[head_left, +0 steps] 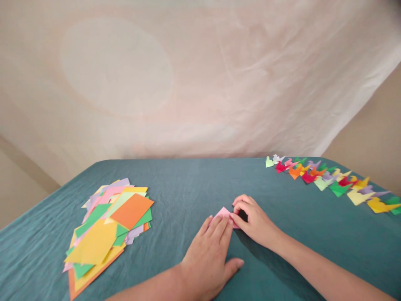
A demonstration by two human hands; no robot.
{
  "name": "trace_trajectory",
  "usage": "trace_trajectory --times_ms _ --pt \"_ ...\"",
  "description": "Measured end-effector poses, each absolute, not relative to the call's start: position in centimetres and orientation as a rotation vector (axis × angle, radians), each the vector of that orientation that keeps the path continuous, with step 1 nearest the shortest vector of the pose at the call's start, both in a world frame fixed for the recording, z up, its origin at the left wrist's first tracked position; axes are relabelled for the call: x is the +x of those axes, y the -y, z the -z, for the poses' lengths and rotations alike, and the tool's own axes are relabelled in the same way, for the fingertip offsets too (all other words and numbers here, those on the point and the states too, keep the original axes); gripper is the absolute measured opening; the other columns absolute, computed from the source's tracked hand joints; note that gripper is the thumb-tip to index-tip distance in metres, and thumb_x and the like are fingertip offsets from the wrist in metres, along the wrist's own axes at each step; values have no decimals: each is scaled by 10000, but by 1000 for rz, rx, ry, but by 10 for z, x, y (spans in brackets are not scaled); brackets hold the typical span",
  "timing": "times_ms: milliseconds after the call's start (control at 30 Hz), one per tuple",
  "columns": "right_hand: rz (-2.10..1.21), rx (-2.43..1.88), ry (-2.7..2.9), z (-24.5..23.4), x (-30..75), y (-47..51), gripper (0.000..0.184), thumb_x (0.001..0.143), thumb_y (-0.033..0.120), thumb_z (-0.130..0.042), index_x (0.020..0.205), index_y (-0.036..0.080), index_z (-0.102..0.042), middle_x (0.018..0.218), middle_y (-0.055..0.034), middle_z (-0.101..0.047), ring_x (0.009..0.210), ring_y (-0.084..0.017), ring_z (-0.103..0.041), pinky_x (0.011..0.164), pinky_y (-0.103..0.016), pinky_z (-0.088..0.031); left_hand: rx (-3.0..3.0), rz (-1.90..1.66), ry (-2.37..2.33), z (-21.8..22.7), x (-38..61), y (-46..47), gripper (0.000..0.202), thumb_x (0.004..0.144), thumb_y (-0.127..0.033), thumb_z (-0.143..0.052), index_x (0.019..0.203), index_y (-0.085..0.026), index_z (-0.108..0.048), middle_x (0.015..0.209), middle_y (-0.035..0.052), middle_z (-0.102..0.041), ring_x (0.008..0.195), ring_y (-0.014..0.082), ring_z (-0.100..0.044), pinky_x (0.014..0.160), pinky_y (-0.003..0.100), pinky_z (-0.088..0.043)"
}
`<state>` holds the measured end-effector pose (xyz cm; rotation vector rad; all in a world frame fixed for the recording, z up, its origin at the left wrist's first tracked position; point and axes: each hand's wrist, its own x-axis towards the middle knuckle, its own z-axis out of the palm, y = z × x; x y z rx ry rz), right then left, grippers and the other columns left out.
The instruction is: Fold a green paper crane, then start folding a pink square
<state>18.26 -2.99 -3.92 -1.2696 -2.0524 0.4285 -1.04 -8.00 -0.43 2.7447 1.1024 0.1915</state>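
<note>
A small pink folded origami paper [223, 211] lies on the table in front of me, much of it covered by my fingers. My left hand [210, 251] rests flat over it, fingers stretched out and pressing down, thumb spread to the right. At the paper's right edge, my right hand [253, 219] has its fingers curled and its thumb and forefinger brought together in a pinch on the edge. The exact fold under the fingertips is hidden.
Loose colored paper sheets [130, 211] are heaped on the left of the teal-covered table [175, 179]. Rows of folded paper birds [340, 188] stand along the far right. A pale cloth [194, 83] hangs behind the table's back edge.
</note>
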Motion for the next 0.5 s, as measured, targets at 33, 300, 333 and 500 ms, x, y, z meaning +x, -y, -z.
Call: trace_trajectory --times_ms 33,300,333,500 --pt "-430 -1275 2053 39 182 30 82 770 141 -540 700 183 -531 900 -55 -535 902 -194 -510 811 -354 -421 2743 -182 -1101 4 -10 80 639 903 -554 -244 1401 -155 -213 1456 85 -236 1346 239 -162 1100 397 -176" --pt "-452 -1210 2114 27 185 35 122 839 161 -485 859 196 -600 983 -59 -570 953 -180 -531 852 -342 -438 2716 -164 -1098 4 -11 79 643 903 -560 -224 1403 -156 -207 1466 87 -203 1350 244 -144 1103 404 -165" --pt "-446 -1195 2138 25 187 38 142 851 167 -476 890 200 -609 1007 -60 -574 964 -178 -533 861 -341 -438 2709 -157 -1097 4 -11 79 647 902 -563 -223 1403 -155 -209 1466 89 -204 1349 246 -148 1103 406 -164" --pt "-420 -1169 2277 19 196 56 224 899 198 -431 1042 223 -602 1095 -55 -584 1013 -168 -533 899 -344 -440 2689 -162 -1086 4 -12 77 654 899 -570 -219 1408 -160 -190 1473 90 -175 1353 245 -128 1105 411 -154"
